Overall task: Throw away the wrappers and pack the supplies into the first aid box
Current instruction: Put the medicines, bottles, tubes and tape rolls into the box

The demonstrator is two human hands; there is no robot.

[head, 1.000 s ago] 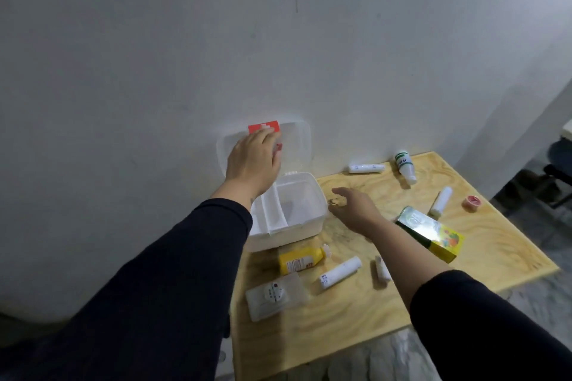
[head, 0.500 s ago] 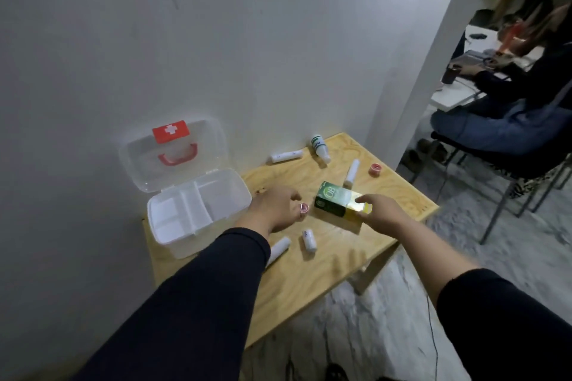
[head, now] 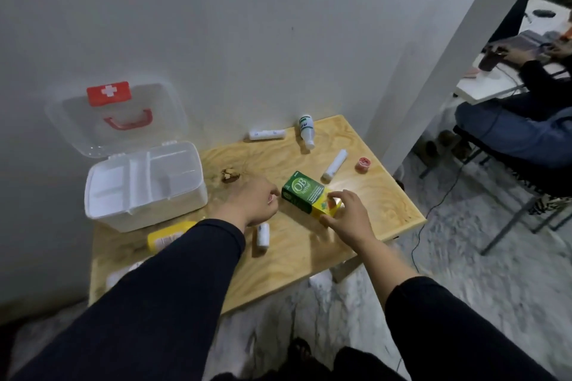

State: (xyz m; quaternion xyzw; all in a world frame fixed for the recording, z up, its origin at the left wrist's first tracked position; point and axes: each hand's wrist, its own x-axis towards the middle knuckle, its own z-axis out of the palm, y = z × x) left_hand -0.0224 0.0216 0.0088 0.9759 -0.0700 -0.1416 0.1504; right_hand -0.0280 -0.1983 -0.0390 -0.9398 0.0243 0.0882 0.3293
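Fingers of the right hand point(head: 346, 214) are closed around the yellow end of a green and yellow medicine carton point(head: 309, 196), thumb below and fingertips on top, while the carton lies on the wooden surface point(head: 383, 204). The left hand point(head: 252, 202) is curled into a loose fist just beside the carton's green end; whether it holds anything cannot be told. The first aid box point(head: 145, 185) stands open at the surface's left end, its clear lid point(head: 114, 116) leaning back against the wall. A small white tube point(head: 262, 235) lies below the left hand, and a yellow bottle point(head: 167, 237) is partly hidden by the left sleeve. Farther back lie a white tube point(head: 266, 134), a white bottle point(head: 306, 130), another white tube point(head: 334, 164) and a small red roll point(head: 363, 163).
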